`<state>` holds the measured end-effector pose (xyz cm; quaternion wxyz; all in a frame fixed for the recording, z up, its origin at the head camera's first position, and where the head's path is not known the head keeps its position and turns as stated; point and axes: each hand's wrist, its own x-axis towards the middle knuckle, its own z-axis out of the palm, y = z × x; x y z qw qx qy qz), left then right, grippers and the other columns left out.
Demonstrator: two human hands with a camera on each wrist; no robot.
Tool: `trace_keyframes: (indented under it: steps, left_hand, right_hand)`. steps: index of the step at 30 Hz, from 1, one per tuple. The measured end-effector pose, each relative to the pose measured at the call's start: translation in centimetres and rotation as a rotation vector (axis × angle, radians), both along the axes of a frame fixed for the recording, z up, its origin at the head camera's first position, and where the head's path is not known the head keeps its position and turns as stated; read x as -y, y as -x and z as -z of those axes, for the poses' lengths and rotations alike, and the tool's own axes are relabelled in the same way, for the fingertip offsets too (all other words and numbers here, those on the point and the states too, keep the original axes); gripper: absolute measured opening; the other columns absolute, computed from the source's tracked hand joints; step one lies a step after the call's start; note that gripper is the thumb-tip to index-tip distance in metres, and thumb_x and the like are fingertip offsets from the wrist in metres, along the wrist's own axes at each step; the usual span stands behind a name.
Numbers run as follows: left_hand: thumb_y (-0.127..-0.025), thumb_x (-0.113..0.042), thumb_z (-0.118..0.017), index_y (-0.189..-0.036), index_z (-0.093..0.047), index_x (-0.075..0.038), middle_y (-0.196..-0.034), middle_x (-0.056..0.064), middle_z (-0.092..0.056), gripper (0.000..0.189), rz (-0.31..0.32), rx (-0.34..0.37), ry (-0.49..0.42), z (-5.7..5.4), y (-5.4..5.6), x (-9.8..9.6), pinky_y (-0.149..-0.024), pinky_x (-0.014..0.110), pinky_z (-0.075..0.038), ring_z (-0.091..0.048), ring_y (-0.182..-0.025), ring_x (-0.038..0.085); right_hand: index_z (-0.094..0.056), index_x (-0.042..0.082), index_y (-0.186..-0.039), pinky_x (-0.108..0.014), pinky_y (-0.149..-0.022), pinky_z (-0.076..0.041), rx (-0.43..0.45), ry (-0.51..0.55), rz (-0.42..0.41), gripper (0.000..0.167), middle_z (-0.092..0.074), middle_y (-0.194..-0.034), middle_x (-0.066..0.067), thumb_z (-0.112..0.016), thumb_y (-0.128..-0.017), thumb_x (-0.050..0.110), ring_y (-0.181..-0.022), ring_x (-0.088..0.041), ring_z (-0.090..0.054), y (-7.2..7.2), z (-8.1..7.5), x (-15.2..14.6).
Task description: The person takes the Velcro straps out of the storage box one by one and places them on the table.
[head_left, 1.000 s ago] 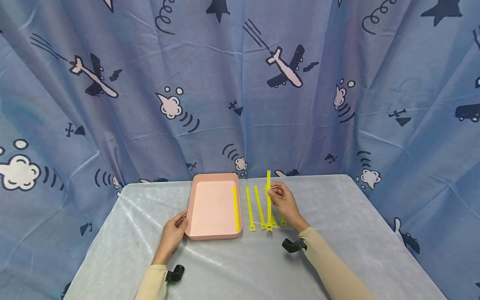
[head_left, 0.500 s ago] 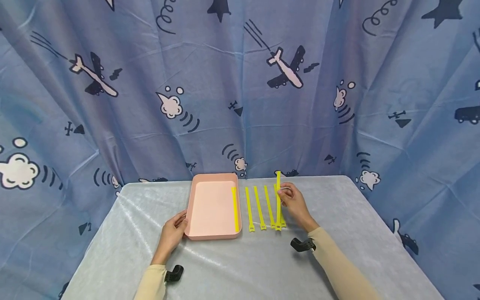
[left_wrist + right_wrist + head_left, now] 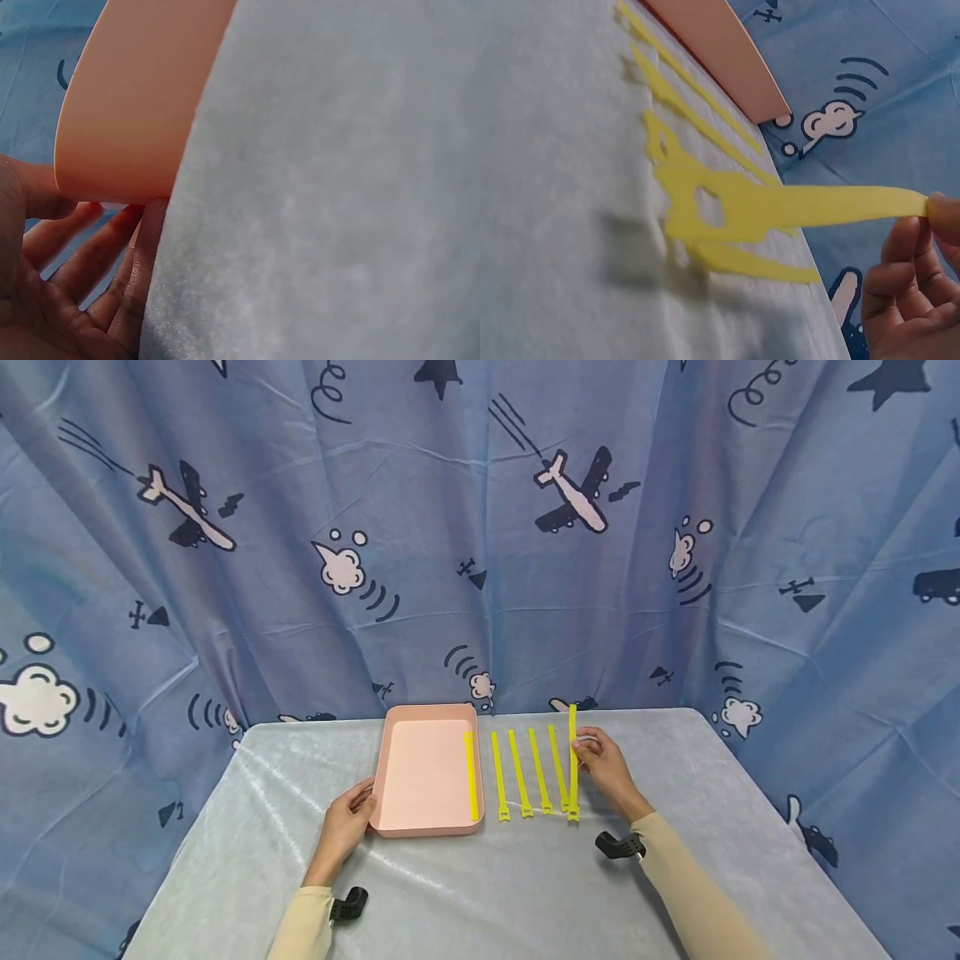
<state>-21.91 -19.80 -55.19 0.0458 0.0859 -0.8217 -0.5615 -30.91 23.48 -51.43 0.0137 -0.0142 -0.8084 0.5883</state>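
My right hand pinches a yellow cable tie between thumb and fingers near its upper end. The tie is a flat strap with a slotted head, which hangs close over the table in the right wrist view. Several matching cable ties lie side by side to the left of it, heads toward me. My left hand holds the pink tray at its near left corner. In the left wrist view the thumb is at the rim and the fingers touch the wall. One tie lies inside the tray along its right wall.
A pale grey cloth covers the table. Behind the table hangs a blue curtain with printed planes, close to its far edge. Black wrist cameras are strapped on both forearms.
My right hand has moved to the right with its cable tie, passing over the row and uncovering the ties beneath. The left hand and the tray have stayed in place.
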Motion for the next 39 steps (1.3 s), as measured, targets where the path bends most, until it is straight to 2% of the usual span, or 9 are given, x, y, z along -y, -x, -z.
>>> trace_keyframes:
  steps: [6, 12, 17, 25, 39]
  left_hand:
    - [-0.098, -0.012, -0.058, -0.138, -0.057, -0.007, -0.129, 0.023, -0.064, 0.041, 0.001, -0.014, -0.013, -0.1, -0.1, 0.0, -0.064, 0.021, -0.053, -0.067, -0.106, 0.027]
    - [-0.098, -0.01, -0.058, -0.138, -0.057, -0.005, -0.128, 0.024, -0.064, 0.041, 0.009, -0.027, -0.005, -0.2, -0.1, 0.0, -0.067, 0.018, -0.052, -0.066, -0.11, 0.03]
    - [-0.098, -0.01, -0.058, -0.138, -0.057, -0.005, -0.128, 0.024, -0.064, 0.041, 0.006, -0.029, 0.003, -0.1, 0.0, 0.0, -0.068, 0.017, -0.051, -0.065, -0.111, 0.03]
    - [-0.098, -0.012, -0.059, -0.138, -0.057, -0.006, -0.128, 0.024, -0.064, 0.041, 0.001, -0.023, 0.008, 0.0, 0.0, 0.0, -0.069, 0.016, -0.05, -0.066, -0.11, 0.029]
    - [-0.098, -0.013, -0.058, -0.138, -0.057, -0.007, -0.128, 0.023, -0.065, 0.041, -0.004, -0.022, 0.016, 0.0, 0.0, 0.0, -0.07, 0.017, -0.052, -0.066, -0.112, 0.031]
  right_hand:
    - [-0.049, 0.005, -0.129, -0.032, -0.066, -0.048, -0.003, 0.006, 0.005, 0.03, -0.063, -0.092, -0.002, -0.055, -0.101, 0.016, -0.073, -0.014, -0.054, 0.3, 0.1, -0.9]
    - [-0.049, 0.006, -0.13, -0.032, -0.068, -0.049, 0.036, -0.028, 0.021, 0.031, -0.063, -0.094, -0.002, -0.055, -0.101, 0.017, -0.079, -0.021, -0.055, 1.0, 0.3, -1.9]
    - [-0.048, 0.005, -0.131, -0.029, -0.069, -0.048, 0.085, -0.053, 0.017, 0.032, -0.062, -0.097, -0.005, -0.053, -0.102, 0.018, -0.078, -0.015, -0.054, 1.7, 0.4, -2.5]
    - [-0.049, 0.004, -0.13, -0.028, -0.066, -0.046, 0.112, -0.065, -0.009, 0.03, -0.061, -0.094, -0.001, -0.052, -0.102, 0.015, -0.075, -0.012, -0.052, 2.8, 1.1, -3.0]
    - [-0.052, 0.005, -0.131, -0.022, -0.062, -0.046, 0.191, -0.097, 0.044, 0.031, -0.064, -0.104, -0.009, -0.053, -0.101, 0.012, -0.074, -0.013, -0.053, 4.5, 2.7, -2.6]
